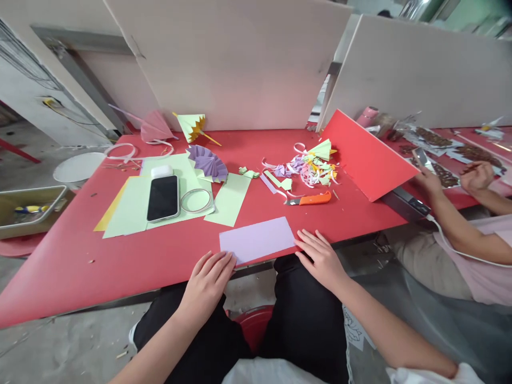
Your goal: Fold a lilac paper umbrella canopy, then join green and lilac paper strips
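A flat purple paper sheet lies at the front edge of the red table. My left hand rests its fingertips on the sheet's near left corner, fingers stretched out. At the right end, my right hand lies with spread fingers, touching the sheet's edge by the thumb side. Just beyond the sheet is an orange utility knife with its blade out. A pale green paper rectangle lies farther back to the left, close to a pleated purple paper fan.
A phone and a roll of tape lie on green sheets at left. Paper scraps are heaped behind the knife. A red board stands at right, beside a co-worker's hands. Small paper umbrellas sit at the back.
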Available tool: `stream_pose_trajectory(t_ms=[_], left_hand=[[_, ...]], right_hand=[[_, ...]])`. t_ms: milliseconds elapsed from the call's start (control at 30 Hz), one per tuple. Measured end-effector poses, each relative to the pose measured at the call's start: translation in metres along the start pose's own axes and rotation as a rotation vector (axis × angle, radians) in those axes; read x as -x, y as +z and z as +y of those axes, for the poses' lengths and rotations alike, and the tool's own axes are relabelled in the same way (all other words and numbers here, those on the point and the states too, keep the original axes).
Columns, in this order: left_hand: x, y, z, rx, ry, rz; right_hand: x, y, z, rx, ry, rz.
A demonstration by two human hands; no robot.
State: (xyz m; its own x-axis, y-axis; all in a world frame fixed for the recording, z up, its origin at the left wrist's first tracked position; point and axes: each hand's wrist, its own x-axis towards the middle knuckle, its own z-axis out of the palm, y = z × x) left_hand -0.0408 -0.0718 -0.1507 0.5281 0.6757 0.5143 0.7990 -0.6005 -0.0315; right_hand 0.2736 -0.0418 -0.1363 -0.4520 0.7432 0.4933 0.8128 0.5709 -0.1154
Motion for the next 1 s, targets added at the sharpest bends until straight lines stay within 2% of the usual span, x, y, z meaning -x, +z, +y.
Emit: stream_pose_trajectory(t_ms=[67, 167, 267, 333, 400, 467, 533, 600, 700, 733, 800, 900, 1000], left_hand=[[0.000, -0.003, 0.004, 0.071, -0.012, 0.018], [-0.010, -0.008, 0.012, 0.220, -0.100, 0.044], [-0.032, -0.017, 0.017, 0.463, -0.253, 0.046], [-0.046, -0.024, 0.015, 0.673, -0.410, -0.009], [-0.057, -0.031, 0.007, 0.871, -0.606, -0.113], [-0.063, -0.037, -0.004, 1.023, -0.799, -0.141], [-0.067, -0.042, -0.017, 1.163, -0.998, -0.055], [-0.075, -0.047, -0.030, 1.343, -1.138, 0.041], [-0.096, -0.057, -0.045, 1.551, -1.212, 0.156], [-0.105, -0.059, -0.048, 1.601, -1.192, 0.143], [-0.126, -0.064, -0.052, 1.633, -1.138, 0.228], [-0.152, -0.061, -0.056, 1.609, -1.132, 0.417], [-0.163, -0.048, -0.062, 1.577, -1.134, 0.575]], right_hand=[[-0.009, -0.001, -0.015, -0.051, 0.027, 0.049], [-0.027, 0.006, -0.048, -0.196, -0.074, 0.043], [-0.048, 0.017, -0.075, -0.308, -0.146, -0.054], [-0.063, 0.017, -0.081, -0.373, -0.096, -0.131], [-0.075, 0.008, -0.076, -0.524, -0.007, -0.197], [-0.084, -0.008, -0.063, -0.729, 0.137, -0.313], [-0.089, -0.026, -0.046, -0.937, 0.286, -0.418], [-0.092, -0.041, -0.027, -1.023, 0.398, -0.433], [-0.100, -0.053, -0.002, -1.112, 0.482, -0.330], [-0.104, -0.054, 0.005, -1.150, 0.496, -0.278], [-0.117, -0.053, 0.017, -1.199, 0.522, -0.127], [-0.144, -0.042, 0.032, -1.213, 0.565, 0.099], [-0.170, -0.023, 0.043, -1.211, 0.574, 0.152]])
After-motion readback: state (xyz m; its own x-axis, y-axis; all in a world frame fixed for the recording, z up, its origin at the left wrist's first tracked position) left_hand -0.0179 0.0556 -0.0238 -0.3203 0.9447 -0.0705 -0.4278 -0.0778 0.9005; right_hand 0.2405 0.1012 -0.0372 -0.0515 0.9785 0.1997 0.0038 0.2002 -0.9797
